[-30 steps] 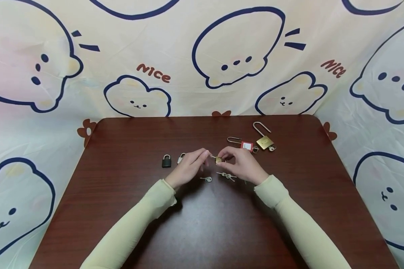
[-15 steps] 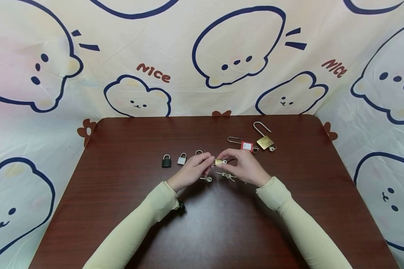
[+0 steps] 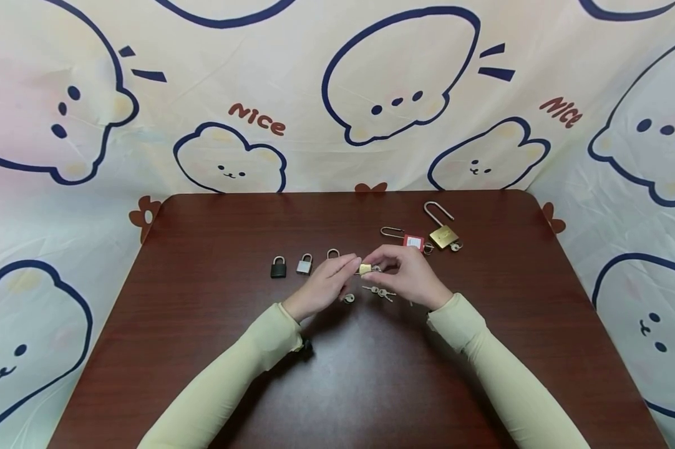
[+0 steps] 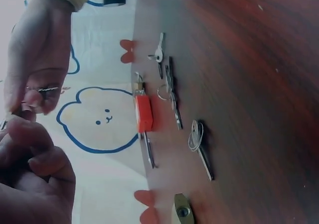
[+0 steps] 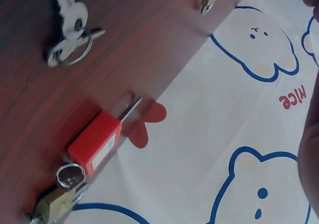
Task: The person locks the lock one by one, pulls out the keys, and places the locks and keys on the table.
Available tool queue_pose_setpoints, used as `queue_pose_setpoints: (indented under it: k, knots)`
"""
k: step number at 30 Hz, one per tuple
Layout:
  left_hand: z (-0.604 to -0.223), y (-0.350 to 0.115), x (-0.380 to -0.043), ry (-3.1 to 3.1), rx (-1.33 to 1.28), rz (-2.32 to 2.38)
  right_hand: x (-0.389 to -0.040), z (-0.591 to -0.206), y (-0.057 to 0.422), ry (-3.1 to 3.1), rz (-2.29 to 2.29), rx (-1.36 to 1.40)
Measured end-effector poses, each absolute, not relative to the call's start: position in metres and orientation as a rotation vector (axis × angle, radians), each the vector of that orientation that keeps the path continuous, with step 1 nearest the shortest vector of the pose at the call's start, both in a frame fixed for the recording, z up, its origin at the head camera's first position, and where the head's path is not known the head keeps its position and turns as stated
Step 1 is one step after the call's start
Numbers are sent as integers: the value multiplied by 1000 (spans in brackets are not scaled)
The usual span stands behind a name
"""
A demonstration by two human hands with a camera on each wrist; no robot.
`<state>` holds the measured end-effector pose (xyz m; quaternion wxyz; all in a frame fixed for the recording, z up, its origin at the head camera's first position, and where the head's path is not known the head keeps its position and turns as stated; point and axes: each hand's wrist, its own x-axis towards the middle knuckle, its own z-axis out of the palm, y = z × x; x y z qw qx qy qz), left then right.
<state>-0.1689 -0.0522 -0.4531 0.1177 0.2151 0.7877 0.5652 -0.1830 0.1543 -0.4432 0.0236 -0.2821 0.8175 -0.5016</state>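
A small brass padlock [image 3: 365,269], with a key [image 3: 376,269] at its right end, is held between both hands above the table. My right hand [image 3: 409,275] pinches the padlock from the right with thumb and fingers. At its left end, the fingers of my left hand [image 3: 326,279] grip the padlock, covering its shackle. In the left wrist view, my left hand [image 4: 37,167] has curled fingers meeting those of the right hand [image 4: 42,55], and a thin key [image 4: 45,89] sticks out by the right fingers. The right wrist view shows only an edge of my right hand [image 5: 310,159].
Left on the table [image 3: 214,324] stand a black padlock [image 3: 278,268], a silver one [image 3: 304,265] and another [image 3: 333,253], partly hidden. At the back right lie an opened red padlock [image 3: 413,242] and large brass padlock [image 3: 443,237]. Loose keys [image 3: 378,292] lie beneath the hands.
My left hand has moved slightly right, closer to the right hand, uncovering the padlocks behind it. The held brass padlock has turned, its key now showing at the right.
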Motion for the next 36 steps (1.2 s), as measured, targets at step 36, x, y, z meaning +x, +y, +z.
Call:
queue_pose_setpoints:
  k: [36]
  knots:
    - [-461,-52,-163,2122,693,2002,-178,-431,134,2011,-2056,-785]
